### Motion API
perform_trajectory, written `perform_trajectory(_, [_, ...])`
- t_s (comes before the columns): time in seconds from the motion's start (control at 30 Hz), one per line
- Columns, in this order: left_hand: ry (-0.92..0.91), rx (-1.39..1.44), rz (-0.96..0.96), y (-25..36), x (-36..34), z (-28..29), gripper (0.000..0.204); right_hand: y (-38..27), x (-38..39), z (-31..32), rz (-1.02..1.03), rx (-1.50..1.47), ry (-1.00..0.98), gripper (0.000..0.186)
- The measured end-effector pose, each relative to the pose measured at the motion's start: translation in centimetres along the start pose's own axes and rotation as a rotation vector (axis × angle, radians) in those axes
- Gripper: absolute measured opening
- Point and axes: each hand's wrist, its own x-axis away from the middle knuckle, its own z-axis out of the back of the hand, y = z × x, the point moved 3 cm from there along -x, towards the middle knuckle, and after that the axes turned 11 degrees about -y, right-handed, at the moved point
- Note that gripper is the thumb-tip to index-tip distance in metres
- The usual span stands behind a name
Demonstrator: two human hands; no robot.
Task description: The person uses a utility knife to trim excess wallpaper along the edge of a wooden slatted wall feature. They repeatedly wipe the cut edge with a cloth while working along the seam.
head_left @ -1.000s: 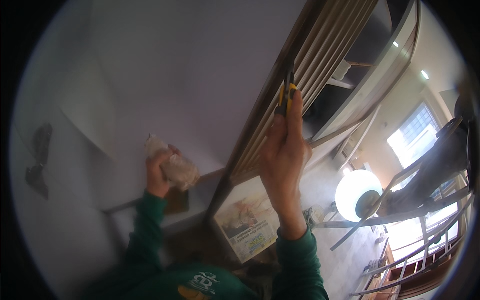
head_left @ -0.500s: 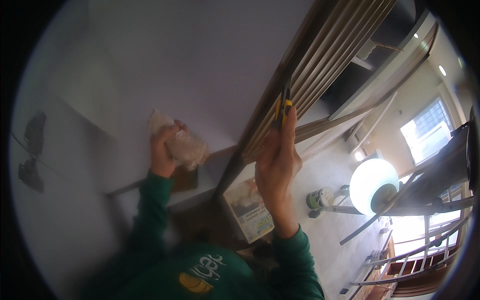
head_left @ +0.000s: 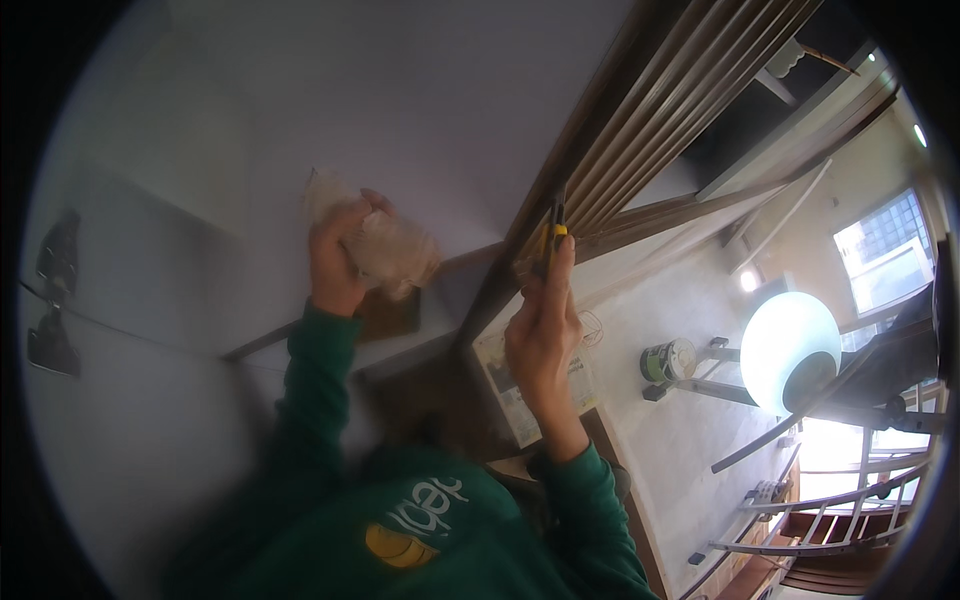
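Observation:
My left hand (head_left: 335, 260) grips a crumpled, pale beige bundle (head_left: 395, 255), like plastic sheet or cloth, in front of the pale wall surface (head_left: 420, 120). My right hand (head_left: 540, 330) holds a black and yellow utility knife (head_left: 556, 230), blade end upward, at the dark edge (head_left: 590, 110) of a slatted wooden panel (head_left: 680, 90). Whether the blade touches the wood I cannot tell.
A glowing globe lamp (head_left: 785, 345) hangs at the right beside metal ladders (head_left: 850, 510). A green can (head_left: 665, 360) stands on the floor (head_left: 640, 420) below, near papers (head_left: 515, 410). Dark fittings (head_left: 55, 290) are at the far left, a window (head_left: 885, 250) at the right.
The view has shifted, showing more floor. My left hand and its bundle appear higher in the picture; my right hand and knife appear lower along the panel edge. Both grips remain.

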Motion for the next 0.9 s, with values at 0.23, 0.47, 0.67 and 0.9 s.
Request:
perform_trajectory(0.23, [0.021, -0.069, -0.026, -0.4, 0.2, 0.7, 0.032, 1.2, 1.4, -1.4, -0.001, 0.018, -0.003, 0.066])
perform_trajectory(0.47, [0.022, -0.033, -0.014, -0.3, 0.4, 0.5, 0.026, 2.5, 3.5, -3.2, 0.007, 0.025, 0.001, 0.065])
perform_trajectory(0.67, [0.012, -0.049, -0.034, -0.5, 0.5, 0.6, 0.026, 3.6, 5.5, -5.0, -0.048, 0.041, -0.016, 0.062])
perform_trajectory(0.9, [0.044, -0.115, -0.104, -1.0, 0.1, 1.2, 0.025, 5.1, 7.5, -7.0, -0.090, 0.080, -0.029, 0.063])
